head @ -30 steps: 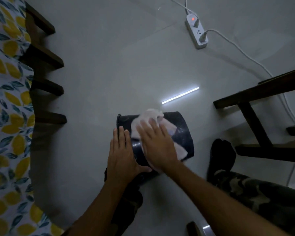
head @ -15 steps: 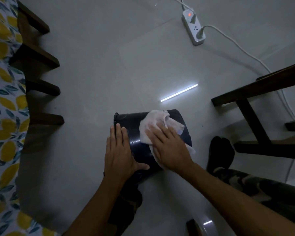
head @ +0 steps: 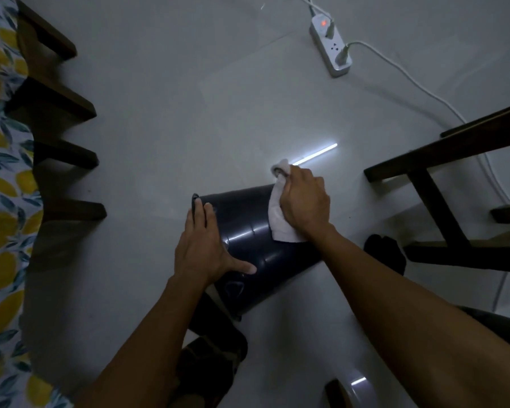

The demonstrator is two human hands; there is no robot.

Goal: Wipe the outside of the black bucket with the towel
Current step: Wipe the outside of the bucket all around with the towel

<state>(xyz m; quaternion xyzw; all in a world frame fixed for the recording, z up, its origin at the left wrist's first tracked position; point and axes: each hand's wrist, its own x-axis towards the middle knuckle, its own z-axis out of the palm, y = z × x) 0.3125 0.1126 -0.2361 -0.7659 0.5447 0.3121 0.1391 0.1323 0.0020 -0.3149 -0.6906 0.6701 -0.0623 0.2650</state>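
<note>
Bucket, black plastic, round, lies tilted on its side on the pale grey floor. Left hand rests flat and open on its near wall, thumb spread. Right hand, fingers closed around the crumpled white towel, presses it against the bucket's far upper wall.

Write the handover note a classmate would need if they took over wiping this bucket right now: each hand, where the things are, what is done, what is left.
Left hand: flat and open on the black bucket, steadying it near the rim.
Right hand: gripping the towel, pressing it on the bucket's upper side at the far end.
Bucket: lying on its side on the floor, just in front of the person.
Done: wiping under way on the upward-facing side; how clean cannot be judged in this dim light.
Left: wipe the remaining outside; the underside against the floor looks unreached, so roll the bucket.
</note>
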